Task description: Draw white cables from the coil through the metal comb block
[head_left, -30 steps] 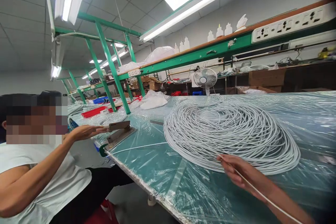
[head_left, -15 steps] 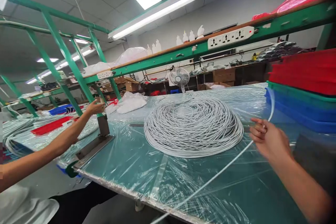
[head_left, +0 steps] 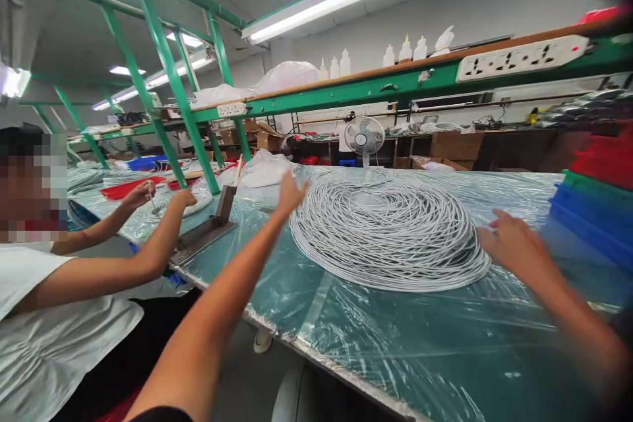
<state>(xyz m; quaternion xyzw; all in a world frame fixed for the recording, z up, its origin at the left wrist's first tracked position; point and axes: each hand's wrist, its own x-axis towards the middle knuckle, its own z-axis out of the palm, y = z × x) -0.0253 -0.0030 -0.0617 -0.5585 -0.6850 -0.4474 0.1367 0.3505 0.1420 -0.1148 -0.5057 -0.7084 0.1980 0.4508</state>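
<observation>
A big flat coil of light grey cable [head_left: 386,244] lies on the plastic-covered table. My left hand [head_left: 291,194] is at the coil's far left edge, its fingers apart and slightly blurred; no cable shows in it. Along the right edge of the coil is my right hand [head_left: 512,237], fingers stretched towards the cable loops. Its fingertips overlap the rim, and I cannot tell whether they touch it.
To my left a co-worker's hands [head_left: 141,194] handle thin cable. A metal bracket [head_left: 208,227] stands on the table between us. Stacked blue bins [head_left: 588,217] stand at the right. A shelf with a power strip [head_left: 524,59] crosses above; a fan [head_left: 364,135] stands behind the coil.
My right hand has let go of the cable strand, which no longer crosses the table front. My left hand has come into view at the coil. The view has swung left.
</observation>
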